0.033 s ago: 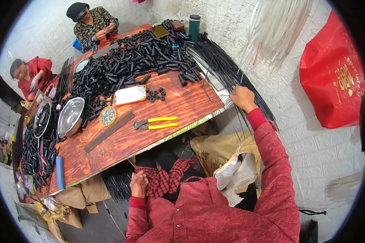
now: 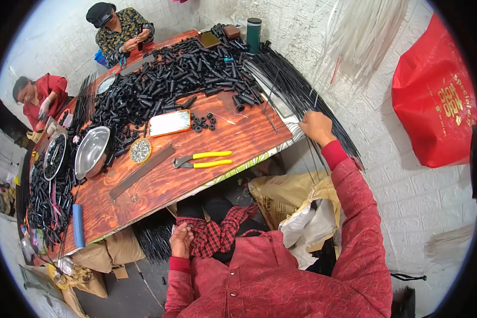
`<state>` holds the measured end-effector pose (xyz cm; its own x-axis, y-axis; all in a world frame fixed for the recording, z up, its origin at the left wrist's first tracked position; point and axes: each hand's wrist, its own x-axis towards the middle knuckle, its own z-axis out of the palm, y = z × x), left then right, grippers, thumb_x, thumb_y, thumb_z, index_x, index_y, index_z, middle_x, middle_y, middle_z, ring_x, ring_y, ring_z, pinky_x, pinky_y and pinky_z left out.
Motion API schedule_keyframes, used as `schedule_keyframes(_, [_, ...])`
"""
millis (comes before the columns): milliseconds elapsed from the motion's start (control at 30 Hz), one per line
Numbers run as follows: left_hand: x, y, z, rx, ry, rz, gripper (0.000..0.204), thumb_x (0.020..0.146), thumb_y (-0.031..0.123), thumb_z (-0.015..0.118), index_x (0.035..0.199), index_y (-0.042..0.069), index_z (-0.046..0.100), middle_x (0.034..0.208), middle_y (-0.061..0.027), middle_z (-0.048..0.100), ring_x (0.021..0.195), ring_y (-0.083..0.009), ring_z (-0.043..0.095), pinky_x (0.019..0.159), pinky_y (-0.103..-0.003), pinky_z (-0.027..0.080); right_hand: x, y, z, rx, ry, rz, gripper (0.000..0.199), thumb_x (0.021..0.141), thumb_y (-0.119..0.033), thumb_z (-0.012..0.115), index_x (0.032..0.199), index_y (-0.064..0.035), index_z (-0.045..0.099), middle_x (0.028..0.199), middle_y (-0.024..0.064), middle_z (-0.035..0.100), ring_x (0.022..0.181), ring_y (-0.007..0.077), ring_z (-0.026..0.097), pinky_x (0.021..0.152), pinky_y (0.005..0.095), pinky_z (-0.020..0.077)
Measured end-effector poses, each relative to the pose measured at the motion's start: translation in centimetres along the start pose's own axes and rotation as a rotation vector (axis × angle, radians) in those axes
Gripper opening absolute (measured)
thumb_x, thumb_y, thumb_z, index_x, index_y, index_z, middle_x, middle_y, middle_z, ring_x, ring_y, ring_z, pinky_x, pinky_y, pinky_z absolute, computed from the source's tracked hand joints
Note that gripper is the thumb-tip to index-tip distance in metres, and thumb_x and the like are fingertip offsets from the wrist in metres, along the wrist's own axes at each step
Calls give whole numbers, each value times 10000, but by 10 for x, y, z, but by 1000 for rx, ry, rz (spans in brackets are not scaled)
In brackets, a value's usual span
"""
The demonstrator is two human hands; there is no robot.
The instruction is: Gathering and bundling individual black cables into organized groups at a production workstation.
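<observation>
My right hand (image 2: 317, 127) reaches out past the table's right corner and is closed on a few thin black rods (image 2: 308, 159) that hang down from it. These come from a long bundle of black rods (image 2: 297, 90) lying along the table edge by the white wall. My left hand (image 2: 181, 239) rests low by my lap, fingers curled shut beside a red plaid cloth (image 2: 217, 233); nothing shows in it. Yellow-handled pliers (image 2: 204, 159) lie on the wooden table (image 2: 196, 183) between the hands.
A heap of black tubes (image 2: 169, 79) covers the far table. A metal bowl (image 2: 91, 151), a round tin of small parts (image 2: 140, 150), an orange-rimmed tray (image 2: 168, 123) and a flat metal bar (image 2: 142, 171) sit nearer. Two other people (image 2: 123, 29) (image 2: 40, 98) work at the far side. Sacks (image 2: 297, 206) stand under the corner.
</observation>
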<state>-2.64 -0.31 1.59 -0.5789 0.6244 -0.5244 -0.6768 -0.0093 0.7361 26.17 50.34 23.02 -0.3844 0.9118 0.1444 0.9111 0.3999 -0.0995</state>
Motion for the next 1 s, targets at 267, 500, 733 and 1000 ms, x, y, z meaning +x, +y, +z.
schedule_keyframes(267, [2, -4, -3, -9, -14, 14, 241, 982, 109, 646, 1209, 28, 647, 998, -64, 727, 758, -128, 692, 682, -252, 599, 6, -3, 20, -75, 172, -132, 222, 798, -266, 752, 912, -88, 686, 897, 146, 718, 877, 345, 708, 744, 468, 556])
schedule_keyframes(500, [1, -3, -1, 15, -1, 4, 246, 1005, 103, 604, 1238, 33, 640, 994, -44, 719, 776, -111, 688, 682, -230, 599, 23, 13, 23, -54, 73, 1, 195, 785, -157, 656, 900, -3, 686, 907, 225, 718, 890, 383, 727, 754, 462, 573])
schedule_keyframes(733, [8, -5, -7, -2, -11, -14, 246, 992, 94, 621, 1230, 35, 636, 1025, -55, 718, 760, -120, 688, 672, -247, 599, 27, 7, 12, 982, -287, 119, 164, 826, -139, 596, 748, -5, 649, 649, 56, 635, 544, 110, 543, 505, 260, 413])
schedule_keyframes(1000, [9, -5, -4, 1, -3, -19, 230, 993, 103, 625, 1211, 32, 642, 1004, -53, 722, 761, -121, 684, 656, -238, 586, 33, -7, -39, 1442, -587, 287, 195, 1017, -256, 555, 1081, -84, 622, 640, -122, 397, 517, 13, 349, 452, 208, 262])
